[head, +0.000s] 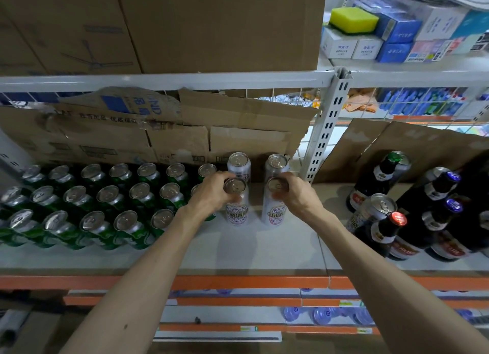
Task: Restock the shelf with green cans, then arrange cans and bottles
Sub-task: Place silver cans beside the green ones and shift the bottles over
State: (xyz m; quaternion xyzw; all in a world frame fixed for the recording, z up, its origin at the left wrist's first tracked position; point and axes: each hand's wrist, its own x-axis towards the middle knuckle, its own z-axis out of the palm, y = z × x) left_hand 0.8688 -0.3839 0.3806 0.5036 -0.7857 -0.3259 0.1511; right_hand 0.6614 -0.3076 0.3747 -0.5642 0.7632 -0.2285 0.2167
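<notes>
Left hand: your left hand (213, 193) is clenched round the top rim of the left white can (236, 212), fingers wrapped about the lid.
Right hand: your right hand (297, 195) grasps the top of the right white can (274, 213) the same way, at 3 o'clock of the left hand.
Held cans: both stand upright, side by side but apart, their bases seemingly on the shelf (264, 250).
Rear white cans: at 12 o'clock of each held can stands one of the rear white cans (239, 166), just behind it, against the cardboard sheets (185, 134).
Green cans: the green cans (105, 203) fill the shelf at 9 o'clock of your left hand, in three rows; the nearest ones sit partly hidden under that wrist.
Post: a white slotted post (328, 126) rises at 1 o'clock of your right hand.
Bottles: dark bottles (378, 179) stand in a cluster at 3 o'clock of your right hand, well apart from it, with a lone can (377, 211) among them.
Overhead: brown cartons (211, 23) sit on the level above at 12 o'clock, a yellow sponge (353, 19) at 1 o'clock.
</notes>
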